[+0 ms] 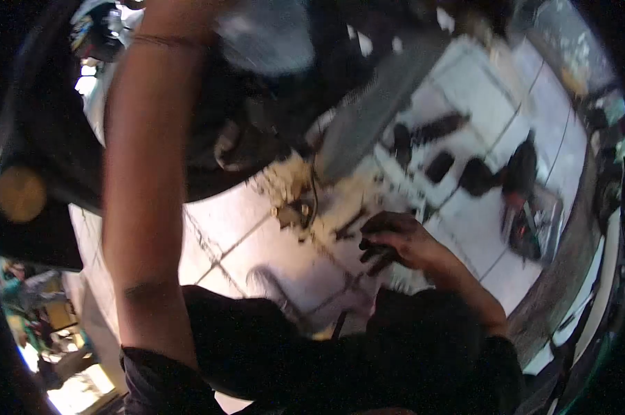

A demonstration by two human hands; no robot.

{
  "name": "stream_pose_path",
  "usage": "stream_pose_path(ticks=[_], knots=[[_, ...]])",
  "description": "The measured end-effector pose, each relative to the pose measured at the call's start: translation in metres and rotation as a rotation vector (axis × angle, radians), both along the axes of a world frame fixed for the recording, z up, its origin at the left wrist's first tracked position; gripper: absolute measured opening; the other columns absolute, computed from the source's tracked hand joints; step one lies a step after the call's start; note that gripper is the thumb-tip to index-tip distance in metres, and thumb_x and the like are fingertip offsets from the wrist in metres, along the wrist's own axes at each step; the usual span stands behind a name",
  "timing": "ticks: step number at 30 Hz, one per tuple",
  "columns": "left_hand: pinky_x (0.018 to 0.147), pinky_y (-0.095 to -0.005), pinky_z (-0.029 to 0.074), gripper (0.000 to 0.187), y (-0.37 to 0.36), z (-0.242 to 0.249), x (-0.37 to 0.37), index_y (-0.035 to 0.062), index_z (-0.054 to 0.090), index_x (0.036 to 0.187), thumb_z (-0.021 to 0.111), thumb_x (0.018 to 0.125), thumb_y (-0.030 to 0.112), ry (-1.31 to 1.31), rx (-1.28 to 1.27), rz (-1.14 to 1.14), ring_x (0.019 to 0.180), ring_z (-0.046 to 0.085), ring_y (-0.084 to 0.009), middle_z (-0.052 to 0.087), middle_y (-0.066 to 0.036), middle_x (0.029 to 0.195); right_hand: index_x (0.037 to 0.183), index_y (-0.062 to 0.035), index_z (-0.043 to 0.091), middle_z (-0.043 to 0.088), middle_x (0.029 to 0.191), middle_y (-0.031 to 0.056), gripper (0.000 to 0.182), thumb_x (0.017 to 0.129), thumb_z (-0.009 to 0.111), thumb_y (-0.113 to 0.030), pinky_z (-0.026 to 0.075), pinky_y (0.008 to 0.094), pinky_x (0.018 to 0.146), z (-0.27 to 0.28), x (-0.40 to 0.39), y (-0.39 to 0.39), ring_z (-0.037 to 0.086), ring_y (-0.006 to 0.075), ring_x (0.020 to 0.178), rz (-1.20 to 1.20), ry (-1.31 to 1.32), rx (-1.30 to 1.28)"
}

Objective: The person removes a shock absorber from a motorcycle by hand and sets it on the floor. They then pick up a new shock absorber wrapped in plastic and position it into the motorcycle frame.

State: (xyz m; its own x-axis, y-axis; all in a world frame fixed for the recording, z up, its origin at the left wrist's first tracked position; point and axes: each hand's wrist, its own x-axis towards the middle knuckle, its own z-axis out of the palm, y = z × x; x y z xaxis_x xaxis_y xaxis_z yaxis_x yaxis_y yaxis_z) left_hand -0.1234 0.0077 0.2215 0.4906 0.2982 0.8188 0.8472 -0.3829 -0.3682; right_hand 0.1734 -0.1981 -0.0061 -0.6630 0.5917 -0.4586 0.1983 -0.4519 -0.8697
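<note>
My left arm (146,159) reaches up past a large dark curved body, which looks like part of a vehicle; my left hand lies beyond the top edge. My right hand (399,242) hovers low over the tiled floor (236,235), its fingers blackened and loosely bent, with gaps between them. I see nothing held in it, though motion blurs the fingertips. Close to it lies a thin dark piece (350,225) on a tan stained patch. Farther left, a small brass-coloured part (293,211) sits below a hanging dark cable or hose (314,187).
Several dark parts or tools (440,166) lie on the tiles at the right. Beside them is a clear-looking container (534,225) with a dark thing in it. A grey slanted panel (374,104) comes down from above. Mixed clutter (49,311) stands at the lower left.
</note>
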Motion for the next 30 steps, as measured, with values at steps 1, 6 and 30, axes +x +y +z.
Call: stream_pose_path(ticks=[1,6,30], knots=[[0.095,-0.0408,0.038,0.032,-0.006,0.002,-0.001,0.0043,0.06,0.11,0.047,0.081,0.013,-0.007,0.012,-0.003,0.109,0.052,-0.0287,0.058,-0.019,0.113,0.11,0.0003,0.055,0.062,0.093,0.0163,0.036,0.079,0.065,-0.016,0.05,0.0405,0.067,0.044,-0.001,0.012,0.061,0.0279,0.08,-0.216,0.097,-0.407],[0.095,-0.0407,0.038,0.033,-0.004,-0.008,0.012,0.0046,0.06,0.11,0.048,0.081,0.013,-0.11,0.01,-0.065,0.11,0.052,-0.0284,0.058,-0.019,0.113,0.113,-0.0008,0.054,0.061,0.102,0.0088,0.035,0.082,0.066,-0.015,0.047,0.0296,0.076,0.142,-0.029,0.068,0.059,0.0177,0.091,-0.453,0.379,0.102],[0.095,-0.0352,0.041,0.037,-0.04,-0.005,0.018,0.0042,0.063,0.106,0.063,0.079,0.03,-0.617,-0.324,-0.831,0.106,0.057,-0.0255,0.062,-0.012,0.112,0.114,0.0031,0.054,0.055,0.119,0.0158,0.038,0.083,0.049,-0.017,0.042,0.0334,0.094,0.21,-0.114,0.211,0.053,0.0258,0.105,-0.998,0.498,1.447]])
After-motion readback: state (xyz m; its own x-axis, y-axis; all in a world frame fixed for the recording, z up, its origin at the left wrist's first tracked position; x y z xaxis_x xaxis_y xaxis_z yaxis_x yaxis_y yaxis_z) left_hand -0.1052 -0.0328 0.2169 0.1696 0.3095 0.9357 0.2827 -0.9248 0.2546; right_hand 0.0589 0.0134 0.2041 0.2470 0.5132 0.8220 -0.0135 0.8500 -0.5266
